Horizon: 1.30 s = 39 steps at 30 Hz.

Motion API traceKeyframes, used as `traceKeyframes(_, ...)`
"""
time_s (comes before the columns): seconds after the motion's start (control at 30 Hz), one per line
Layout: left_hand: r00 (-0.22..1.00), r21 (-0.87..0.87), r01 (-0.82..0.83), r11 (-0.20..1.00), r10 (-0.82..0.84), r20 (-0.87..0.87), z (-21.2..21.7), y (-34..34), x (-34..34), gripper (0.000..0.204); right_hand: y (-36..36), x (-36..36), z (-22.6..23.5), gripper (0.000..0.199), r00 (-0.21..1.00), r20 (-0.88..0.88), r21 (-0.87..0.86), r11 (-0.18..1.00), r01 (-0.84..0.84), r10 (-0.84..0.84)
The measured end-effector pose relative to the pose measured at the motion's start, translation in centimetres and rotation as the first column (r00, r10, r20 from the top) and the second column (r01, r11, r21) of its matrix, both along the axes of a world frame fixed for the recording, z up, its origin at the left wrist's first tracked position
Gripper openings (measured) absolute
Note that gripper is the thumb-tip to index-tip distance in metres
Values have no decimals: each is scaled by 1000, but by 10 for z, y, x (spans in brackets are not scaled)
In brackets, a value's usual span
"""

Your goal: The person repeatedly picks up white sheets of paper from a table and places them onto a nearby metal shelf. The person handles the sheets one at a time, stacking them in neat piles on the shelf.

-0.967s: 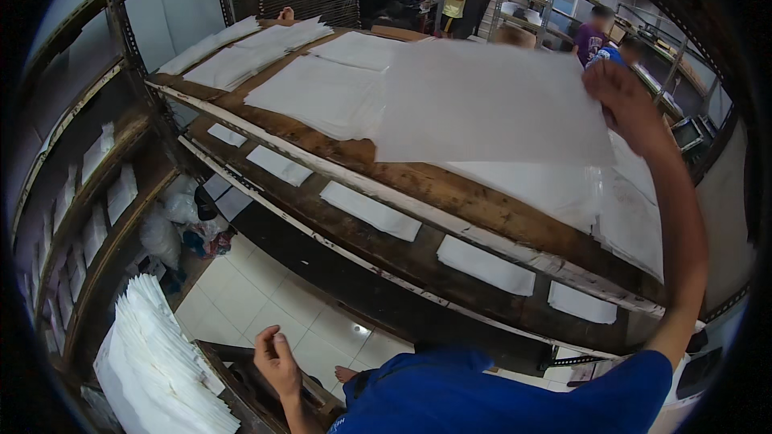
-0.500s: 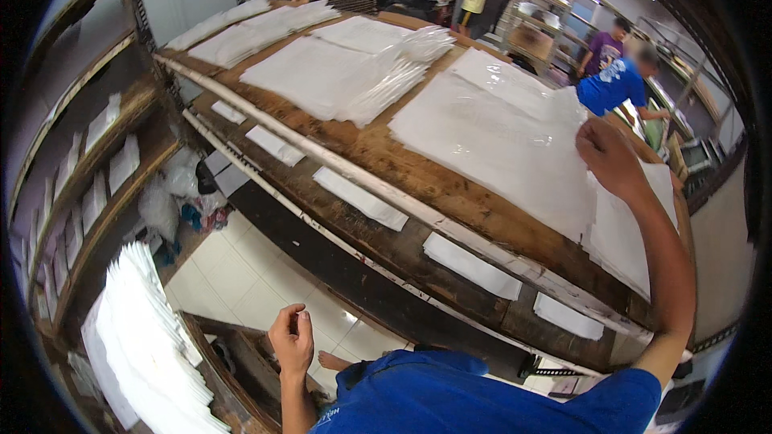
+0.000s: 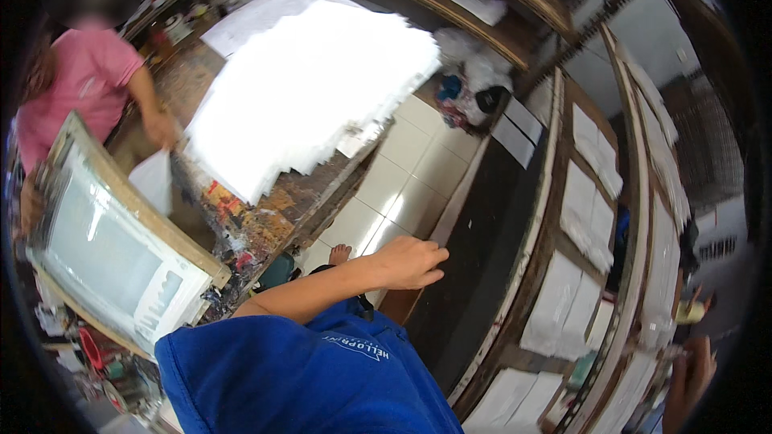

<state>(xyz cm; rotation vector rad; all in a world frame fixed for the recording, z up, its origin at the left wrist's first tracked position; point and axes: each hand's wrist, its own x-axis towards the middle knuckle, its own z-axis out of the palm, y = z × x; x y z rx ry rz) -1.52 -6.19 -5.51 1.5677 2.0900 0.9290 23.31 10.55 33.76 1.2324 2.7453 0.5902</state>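
Observation:
My left hand (image 3: 408, 263) hangs palm down beside a long dark board (image 3: 462, 273), its fingers loosely curled and slightly apart, with nothing visible in them. At the far right edge, my right hand (image 3: 691, 374) is dim and smeared, near the shelf rack's upper level, where thin white sheets (image 3: 659, 273) lie in a row. What its fingers hold, if anything, I cannot make out. A large fanned spread of white sheets (image 3: 305, 88), washed out by glare, covers much of a paint-stained table (image 3: 277, 221) on my left.
Across the table a person in pink (image 3: 88, 80) is beside a tilted wood-framed printing screen (image 3: 112, 233), one hand near a white sheet (image 3: 151, 181). White stacks (image 3: 587, 213) fill a lower rack level. Clear plastic bags (image 3: 474, 56) lie beyond the tiled floor (image 3: 402, 145).
My view has swung left, from the rack toward the stained table. The pink-clad person and printing screen have come into sight. My right hand now shows only at the right edge.

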Motion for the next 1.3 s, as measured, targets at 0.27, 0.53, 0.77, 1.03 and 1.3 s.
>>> traceKeyframes(0.27, 956, 62, -279, 958, 270, 115, -5, -53, -77, 33, -36, -255, -69, 25, 508, -2, -165, 501, -850, 861)
traceKeyframes(0.53, 422, 322, -872, 368, 899, 116, 15, -135, -274, 24, -59, -368, -137, 21, 377, -245, -410, 257, -875, 893)
traceKeyframes(0.77, 384, -73, -923, 379, 890, -246, -45, -155, -469, 48, -4, -391, -241, 21, 685, -464, -700, 243, -672, 562)
traceKeyframes(1.03, 516, -305, -851, 427, 789, -333, -76, -130, -528, 43, 36, -328, -327, 20, 924, -381, -899, 224, -376, 26)
traceKeyframes(1.3, 415, 48, -906, 421, 905, -96, -31, -134, -485, 22, 27, -334, -381, 21, 910, -411, -912, 8, -411, -59)
